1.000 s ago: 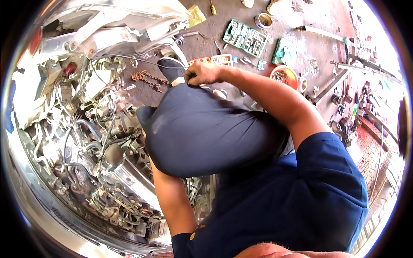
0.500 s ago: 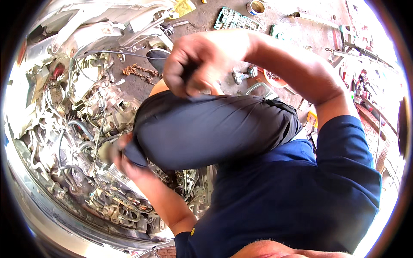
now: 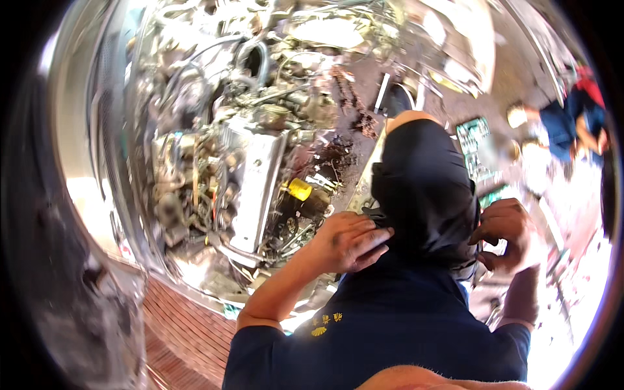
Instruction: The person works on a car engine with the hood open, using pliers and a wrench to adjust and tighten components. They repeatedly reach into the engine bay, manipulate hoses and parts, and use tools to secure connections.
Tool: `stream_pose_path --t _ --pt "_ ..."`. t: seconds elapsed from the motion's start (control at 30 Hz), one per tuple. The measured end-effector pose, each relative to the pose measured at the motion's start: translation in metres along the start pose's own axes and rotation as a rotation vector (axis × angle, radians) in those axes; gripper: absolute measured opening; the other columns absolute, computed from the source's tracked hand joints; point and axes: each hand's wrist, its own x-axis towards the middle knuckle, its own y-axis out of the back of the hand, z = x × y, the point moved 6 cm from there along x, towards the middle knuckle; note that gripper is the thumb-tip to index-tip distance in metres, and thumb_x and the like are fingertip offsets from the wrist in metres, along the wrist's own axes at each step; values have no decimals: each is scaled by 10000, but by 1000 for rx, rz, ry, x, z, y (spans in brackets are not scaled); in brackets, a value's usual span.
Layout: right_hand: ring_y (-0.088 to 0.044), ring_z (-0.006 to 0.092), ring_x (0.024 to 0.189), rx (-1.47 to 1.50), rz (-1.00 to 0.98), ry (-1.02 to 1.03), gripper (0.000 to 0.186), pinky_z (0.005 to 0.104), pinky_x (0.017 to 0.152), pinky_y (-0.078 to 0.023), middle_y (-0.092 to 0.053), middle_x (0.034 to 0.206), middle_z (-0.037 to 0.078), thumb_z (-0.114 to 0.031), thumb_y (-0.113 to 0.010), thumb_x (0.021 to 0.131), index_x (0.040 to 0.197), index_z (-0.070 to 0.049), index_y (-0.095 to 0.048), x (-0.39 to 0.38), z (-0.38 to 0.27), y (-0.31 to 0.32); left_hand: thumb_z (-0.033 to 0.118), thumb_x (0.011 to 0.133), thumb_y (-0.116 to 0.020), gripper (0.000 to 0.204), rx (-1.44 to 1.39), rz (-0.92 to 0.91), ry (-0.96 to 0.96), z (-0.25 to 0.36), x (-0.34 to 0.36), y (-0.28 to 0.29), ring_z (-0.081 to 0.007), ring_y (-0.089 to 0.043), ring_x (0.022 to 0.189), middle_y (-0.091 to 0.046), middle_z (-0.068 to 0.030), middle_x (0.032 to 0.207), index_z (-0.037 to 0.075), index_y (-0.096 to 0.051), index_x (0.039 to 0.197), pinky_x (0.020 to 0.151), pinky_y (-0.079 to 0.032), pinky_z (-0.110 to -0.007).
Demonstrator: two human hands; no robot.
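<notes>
Shorts (image 3: 426, 185) border the curled left hand (image 3: 354, 242) and right hand (image 3: 510, 234); any hold is too hidden to judge.

Beyond the left grip (image 3: 349, 243), a yellow cylinder (image 3: 299, 189) and rusty chain (image 3: 364, 123); beyond the right grip (image 3: 513, 235), an open teal tool case (image 3: 472, 135), with another person (image 3: 560, 130) farther off.

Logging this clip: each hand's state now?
Left hand: fingers curled at the black legwear; hold unclear.
Right hand: partly curled at the legwear; hold unclear.
</notes>
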Motion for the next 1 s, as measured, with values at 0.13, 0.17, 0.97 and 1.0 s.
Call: stream_pose_path --t 0.13,0.17,0.97,1.0 --pt "-601 247 600 24 13 480 267 379 543 -427 -637 715 40 -262 -807 665 863 -93 -752 98 -64 15 75 740 -821 406 119 194 155 -15 -47 36 -265 -623 645 -657 -92 792 19 -703 1125 581 -487 -375" --pt "-600 241 599 43 -3 565 255 377 536 -426 -642 726 40 -257 -807 681 867 -93 -750 127 -84 14 69 736 -817 386 176 189 199 -20 -57 47 -271 -631 655 -663 -102 801 8 -713 1103 592 -498 -374" --pt "-718 359 1041 -605 -15 -31 514 457 926 -558 -744 1088 213 -476 -706 921 1223 -61 -712 512 62 -90 257 765 -745 740 832 -176 363 -129 -192 109 -260 -433 1487 -463 -104 1604 68 -567 1457 1231 -334 -437" --pt "-705 372 1072 -583 -54 -85 531 463 936 -553 -732 1144 217 -498 -716 902 1205 -62 -711 521 70 -97 257 765 -745 740 831 -164 356 -131 -191 109 -260 -433 1487 -463 -104 1604 68 -567 1457 1231 -334 -437"
